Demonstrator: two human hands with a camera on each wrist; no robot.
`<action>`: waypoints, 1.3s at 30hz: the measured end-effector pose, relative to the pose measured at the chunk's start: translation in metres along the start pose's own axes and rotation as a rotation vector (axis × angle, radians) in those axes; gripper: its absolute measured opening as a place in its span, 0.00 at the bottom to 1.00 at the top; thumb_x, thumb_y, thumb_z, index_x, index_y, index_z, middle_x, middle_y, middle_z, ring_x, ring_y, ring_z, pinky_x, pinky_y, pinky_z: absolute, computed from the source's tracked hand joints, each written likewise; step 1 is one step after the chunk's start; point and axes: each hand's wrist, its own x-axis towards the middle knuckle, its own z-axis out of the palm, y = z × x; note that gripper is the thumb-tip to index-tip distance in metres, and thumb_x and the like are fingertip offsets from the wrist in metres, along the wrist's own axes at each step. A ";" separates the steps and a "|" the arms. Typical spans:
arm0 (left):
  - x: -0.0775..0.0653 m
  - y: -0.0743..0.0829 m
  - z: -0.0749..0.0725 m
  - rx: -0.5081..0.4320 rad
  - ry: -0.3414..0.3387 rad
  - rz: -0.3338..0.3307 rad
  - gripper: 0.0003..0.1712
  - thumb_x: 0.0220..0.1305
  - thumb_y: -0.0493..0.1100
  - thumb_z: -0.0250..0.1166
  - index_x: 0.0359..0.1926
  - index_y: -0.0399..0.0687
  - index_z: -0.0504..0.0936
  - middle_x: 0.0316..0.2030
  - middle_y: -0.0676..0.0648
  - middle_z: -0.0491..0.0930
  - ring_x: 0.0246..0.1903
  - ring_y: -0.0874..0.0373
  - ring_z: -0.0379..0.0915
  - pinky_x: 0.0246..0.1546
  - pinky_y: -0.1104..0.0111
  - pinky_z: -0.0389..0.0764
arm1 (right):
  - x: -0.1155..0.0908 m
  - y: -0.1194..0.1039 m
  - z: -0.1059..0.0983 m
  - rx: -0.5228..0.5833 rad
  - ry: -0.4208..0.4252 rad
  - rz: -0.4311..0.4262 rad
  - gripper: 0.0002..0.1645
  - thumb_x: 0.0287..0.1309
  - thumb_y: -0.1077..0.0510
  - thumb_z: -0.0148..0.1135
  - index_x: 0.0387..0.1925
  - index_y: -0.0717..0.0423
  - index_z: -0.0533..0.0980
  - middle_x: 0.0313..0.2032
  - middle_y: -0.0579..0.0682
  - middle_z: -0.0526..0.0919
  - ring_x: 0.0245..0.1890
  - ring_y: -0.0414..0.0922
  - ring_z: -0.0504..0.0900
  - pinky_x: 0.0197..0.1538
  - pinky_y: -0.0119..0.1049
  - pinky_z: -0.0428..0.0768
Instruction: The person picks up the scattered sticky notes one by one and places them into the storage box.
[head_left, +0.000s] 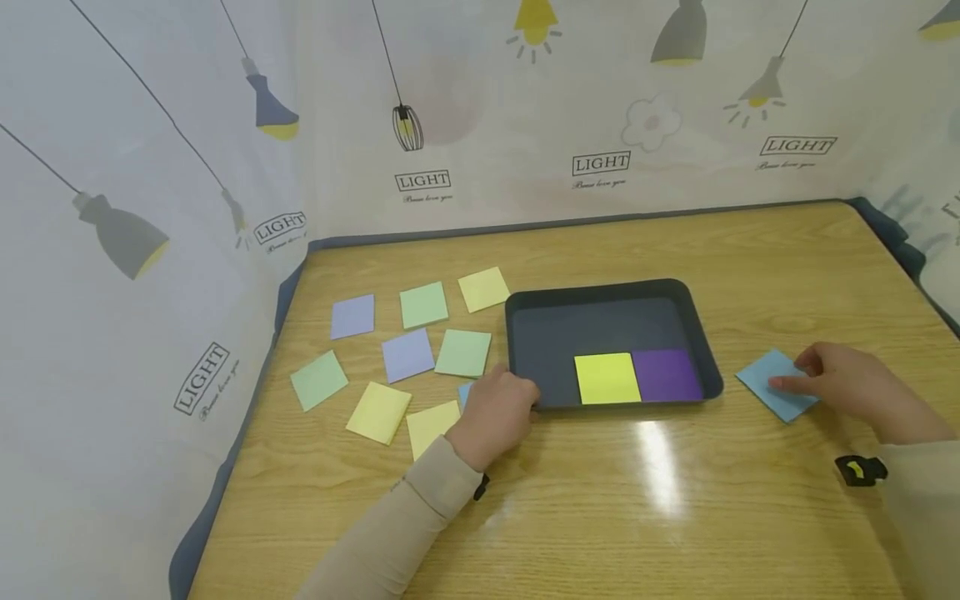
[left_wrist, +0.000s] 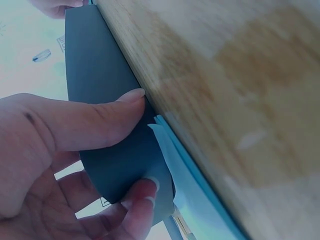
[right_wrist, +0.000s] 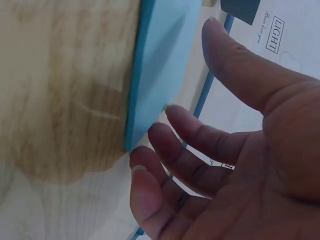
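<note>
A dark grey tray (head_left: pixel 600 321) stands on the table with a yellow sticky-note pad (head_left: pixel 607 378) and a purple sticky-note pad (head_left: pixel 667 375) side by side along its near wall. My left hand (head_left: pixel 495 417) grips the tray's near left corner, thumb (left_wrist: pixel 112 120) on the outer wall. Right of the tray lies a blue sticky-note pad (head_left: pixel 778 387). Over it is my right hand (head_left: pixel 847 383), fingertips (right_wrist: pixel 172 110) right at the pad's edge and the thumb raised apart from it. Another blue pad (left_wrist: pixel 185 195) sits beside the left hand, mostly hidden from above.
Left of the tray, several pads lie scattered, among them a green pad (head_left: pixel 319 380), a lilac pad (head_left: pixel 352 317) and a pale yellow pad (head_left: pixel 378 412). A printed curtain (head_left: pixel 510 108) hangs along the back and left edges of the wooden table (head_left: pixel 585 517).
</note>
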 end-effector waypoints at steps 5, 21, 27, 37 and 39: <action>0.000 0.000 0.000 -0.005 -0.006 -0.012 0.02 0.51 0.47 0.69 0.26 0.57 0.85 0.22 0.54 0.82 0.30 0.55 0.70 0.35 0.64 0.76 | -0.003 0.000 0.003 0.025 0.005 0.032 0.62 0.45 0.27 0.58 0.51 0.85 0.59 0.47 0.81 0.67 0.41 0.69 0.69 0.39 0.60 0.74; 0.000 0.000 0.002 -0.017 -0.001 -0.022 0.02 0.51 0.47 0.68 0.25 0.58 0.84 0.23 0.54 0.82 0.30 0.55 0.69 0.34 0.63 0.76 | -0.005 0.005 0.008 0.070 0.028 0.077 0.54 0.46 0.31 0.61 0.46 0.80 0.60 0.45 0.79 0.66 0.38 0.67 0.70 0.35 0.56 0.73; 0.000 0.000 0.002 -0.011 0.005 -0.012 0.02 0.51 0.46 0.68 0.24 0.58 0.84 0.22 0.55 0.82 0.31 0.55 0.70 0.36 0.63 0.76 | -0.007 0.004 0.009 0.068 0.081 0.073 0.48 0.50 0.36 0.61 0.46 0.78 0.60 0.43 0.78 0.67 0.37 0.65 0.70 0.34 0.54 0.73; 0.000 0.000 0.001 -0.001 0.022 0.007 0.02 0.51 0.46 0.69 0.24 0.57 0.84 0.21 0.55 0.81 0.27 0.56 0.69 0.36 0.64 0.76 | -0.009 -0.003 0.002 0.068 0.233 0.011 0.29 0.64 0.45 0.48 0.43 0.71 0.66 0.40 0.74 0.73 0.34 0.62 0.73 0.27 0.47 0.72; 0.000 0.000 0.001 0.003 0.020 0.008 0.02 0.51 0.47 0.69 0.25 0.57 0.85 0.21 0.55 0.81 0.28 0.57 0.69 0.36 0.64 0.75 | -0.008 -0.003 0.002 0.069 0.258 -0.001 0.30 0.66 0.43 0.43 0.42 0.70 0.66 0.39 0.73 0.74 0.34 0.61 0.73 0.26 0.47 0.72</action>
